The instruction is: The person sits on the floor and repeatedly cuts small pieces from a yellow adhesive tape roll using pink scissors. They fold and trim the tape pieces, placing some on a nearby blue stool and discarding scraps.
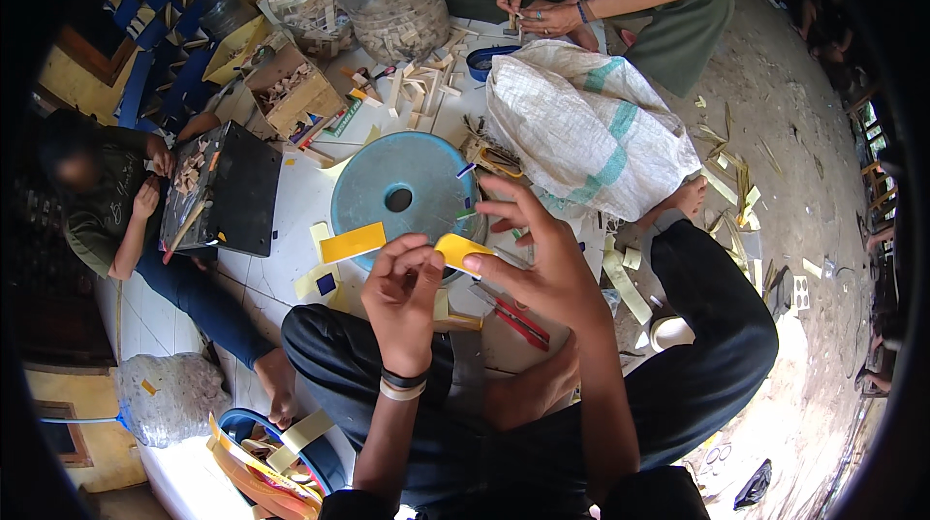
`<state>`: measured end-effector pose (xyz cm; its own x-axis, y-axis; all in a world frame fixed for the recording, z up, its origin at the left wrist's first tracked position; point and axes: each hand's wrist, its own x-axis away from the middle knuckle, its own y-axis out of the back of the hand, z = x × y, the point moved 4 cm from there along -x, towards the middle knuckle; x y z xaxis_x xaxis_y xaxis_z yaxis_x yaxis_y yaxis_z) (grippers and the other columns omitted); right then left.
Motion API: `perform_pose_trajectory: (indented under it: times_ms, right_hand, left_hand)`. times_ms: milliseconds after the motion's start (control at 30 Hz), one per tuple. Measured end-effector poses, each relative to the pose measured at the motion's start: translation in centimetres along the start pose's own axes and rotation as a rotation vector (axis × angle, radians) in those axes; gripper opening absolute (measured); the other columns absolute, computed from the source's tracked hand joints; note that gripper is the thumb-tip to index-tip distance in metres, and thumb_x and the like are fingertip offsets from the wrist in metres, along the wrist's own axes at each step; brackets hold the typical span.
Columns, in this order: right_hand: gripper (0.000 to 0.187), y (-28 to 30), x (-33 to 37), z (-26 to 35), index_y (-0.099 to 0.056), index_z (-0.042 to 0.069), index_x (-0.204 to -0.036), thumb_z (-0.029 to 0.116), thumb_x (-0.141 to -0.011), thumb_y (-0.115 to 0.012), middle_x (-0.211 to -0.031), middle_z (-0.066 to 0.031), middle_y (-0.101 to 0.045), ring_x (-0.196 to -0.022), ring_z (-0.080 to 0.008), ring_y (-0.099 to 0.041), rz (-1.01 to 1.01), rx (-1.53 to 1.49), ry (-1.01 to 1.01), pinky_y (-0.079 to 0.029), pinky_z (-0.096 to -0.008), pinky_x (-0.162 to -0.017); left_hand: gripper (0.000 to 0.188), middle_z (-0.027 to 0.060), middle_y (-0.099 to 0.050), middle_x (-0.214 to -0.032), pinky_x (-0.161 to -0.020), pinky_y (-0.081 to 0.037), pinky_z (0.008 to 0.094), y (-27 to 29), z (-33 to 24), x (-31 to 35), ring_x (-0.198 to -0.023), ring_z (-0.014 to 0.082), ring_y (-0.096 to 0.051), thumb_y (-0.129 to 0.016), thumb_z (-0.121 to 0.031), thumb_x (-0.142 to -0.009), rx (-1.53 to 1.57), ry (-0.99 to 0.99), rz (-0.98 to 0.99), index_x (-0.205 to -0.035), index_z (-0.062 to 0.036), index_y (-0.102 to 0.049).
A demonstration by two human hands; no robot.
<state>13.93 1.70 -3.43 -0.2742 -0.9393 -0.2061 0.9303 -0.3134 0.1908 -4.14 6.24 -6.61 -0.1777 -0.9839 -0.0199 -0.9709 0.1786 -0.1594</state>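
Observation:
Over the round blue-grey disc [373, 176], my left hand [399, 302] pinches one end of a small yellow piece [455, 252] between thumb and fingertips. My right hand [547, 273] has its thumb pressed on the other end, while its upper fingers stretch out above. A thin greyish edge shows between that thumb and the fingers; I cannot make out what it is. On the disc's near left rim lies a flat yellow strip [352, 243]. A cutter knife with a red handle [521, 322] rests beside my right wrist, above my bare foot.
A white woven sack [591, 123] lies right of the disc. Wood sticks [417, 94] and a clear bag of wooden pieces [397, 11] are behind it. One person sits left at a black box [232, 190]; another's hands [547, 16] work at the back. A blue tub [325, 452] stands front left.

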Motion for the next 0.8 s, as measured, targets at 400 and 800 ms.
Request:
perform_pose_trajectory:
  times_ms: [400,800]
  right_hand:
    - [0.011,0.6,-0.5,-3.7,-0.071,0.001,-0.102,0.004,-0.091,-0.074,-0.119,-0.0102,-0.069,-0.114,-0.0173,-0.064,-0.115,-0.400,-0.153,-0.052,-0.0315,-0.093]
    - [0.017,-0.3,-0.4,-2.1,-0.075,0.002,-0.099,0.015,-0.089,-0.080,-0.108,-0.0074,-0.075,-0.102,-0.0144,-0.068,-0.024,0.001,0.066,-0.052,-0.0291,-0.084]
  left_hand:
    - [0.042,0.0008,-0.069,-0.111,-0.076,-0.046,0.0220,0.9,1.2,0.5,-0.087,0.0069,-0.061,-0.069,-0.003,-0.094,0.267,0.082,-0.128,-0.134,-0.0009,-0.055]
    - [0.040,0.0025,-0.070,-0.109,-0.079,-0.049,0.0283,0.1,1.3,1.5,-0.087,0.0117,-0.063,-0.067,0.000,-0.093,0.161,0.088,-0.079,-0.131,-0.0015,-0.055]
